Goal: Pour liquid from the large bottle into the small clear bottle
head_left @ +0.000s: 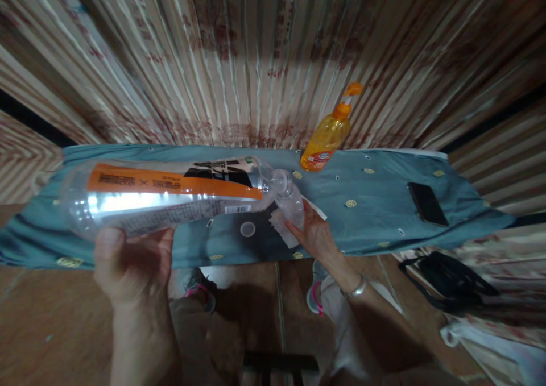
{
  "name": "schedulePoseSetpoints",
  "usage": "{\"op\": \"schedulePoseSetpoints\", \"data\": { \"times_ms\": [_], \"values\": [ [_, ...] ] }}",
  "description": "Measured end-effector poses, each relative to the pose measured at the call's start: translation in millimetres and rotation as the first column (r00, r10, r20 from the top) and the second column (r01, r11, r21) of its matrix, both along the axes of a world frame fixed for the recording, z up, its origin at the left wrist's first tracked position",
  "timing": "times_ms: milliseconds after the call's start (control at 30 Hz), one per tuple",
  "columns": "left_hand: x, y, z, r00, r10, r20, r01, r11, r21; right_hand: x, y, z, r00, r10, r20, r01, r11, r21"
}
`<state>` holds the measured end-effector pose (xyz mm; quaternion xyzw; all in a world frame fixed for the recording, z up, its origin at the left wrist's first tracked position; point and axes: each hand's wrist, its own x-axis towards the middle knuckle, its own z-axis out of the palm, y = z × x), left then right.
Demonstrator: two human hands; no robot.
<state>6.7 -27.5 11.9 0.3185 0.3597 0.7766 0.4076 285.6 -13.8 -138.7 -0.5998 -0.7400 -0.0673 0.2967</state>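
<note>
My left hand (134,264) grips a large clear plastic bottle (166,195) with an orange and black label, holding it on its side with the open neck pointing right. My right hand (315,235) holds a small clear plastic cup (290,212) right at the bottle's mouth, tilted against it. A small white cap (247,229) lies on the blue cloth (375,198) just below the bottle's neck. A metal bangle sits on my right wrist.
An orange pump bottle (326,138) stands at the back of the blue cloth, near the striped wall. A dark phone (427,204) lies on the cloth at the right. A black bag (452,281) rests on the floor at the right. My shoes show below.
</note>
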Motion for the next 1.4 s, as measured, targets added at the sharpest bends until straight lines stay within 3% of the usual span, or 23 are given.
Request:
{"op": "schedulePoseSetpoints", "data": {
  "times_ms": [833,1100,1400],
  "values": [
    [-5.1,-0.4,-5.1,0.999,0.012,0.034,-0.011,0.999,-0.038,0.4,-0.8,2.1,0.999,0.001,0.043,-0.001,1.0,0.0],
    [-4.9,-0.6,-4.6,0.998,0.039,0.038,-0.036,0.996,-0.079,-0.6,-1.7,1.4,1.0,-0.009,-0.025,0.008,0.999,-0.043],
    [-2.3,0.0,0.6,0.996,0.045,0.074,-0.04,0.996,-0.077,-3.5,-0.3,2.5,0.999,0.004,-0.039,-0.002,0.998,0.061]
  ]
}}
